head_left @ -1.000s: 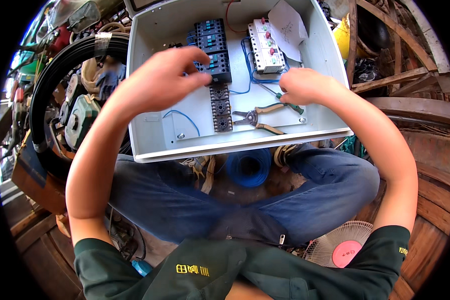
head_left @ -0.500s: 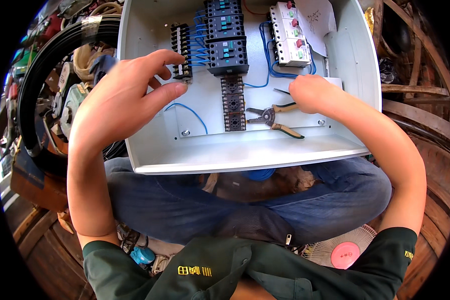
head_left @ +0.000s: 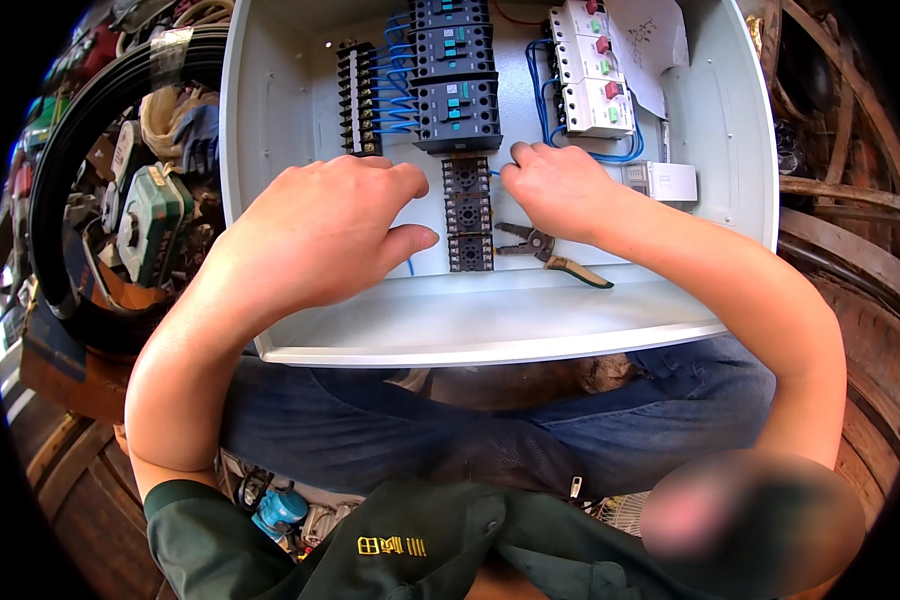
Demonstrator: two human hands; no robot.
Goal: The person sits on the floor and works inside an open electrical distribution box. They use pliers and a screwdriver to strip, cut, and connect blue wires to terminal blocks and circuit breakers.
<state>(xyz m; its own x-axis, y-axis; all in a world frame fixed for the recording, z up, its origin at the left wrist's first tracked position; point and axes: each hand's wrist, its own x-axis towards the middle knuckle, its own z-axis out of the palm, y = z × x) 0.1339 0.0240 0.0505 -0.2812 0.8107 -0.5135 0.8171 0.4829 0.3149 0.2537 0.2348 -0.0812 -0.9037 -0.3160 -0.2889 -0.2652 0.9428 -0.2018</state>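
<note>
Hands palm-down, loosely curled, empty (left (head_left: 320,235), right (head_left: 560,190)) either side of black relay sockets (head_left: 467,212).

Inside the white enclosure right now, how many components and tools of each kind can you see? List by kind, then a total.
Black relay sockets, in a column between the hands: 3
Dark contactors, stacked above them: 3
Black terminal strip: 1
White breaker block: 1
Pliers on the enclosure floor: 1
Small white box: 1
Total: 10
</note>
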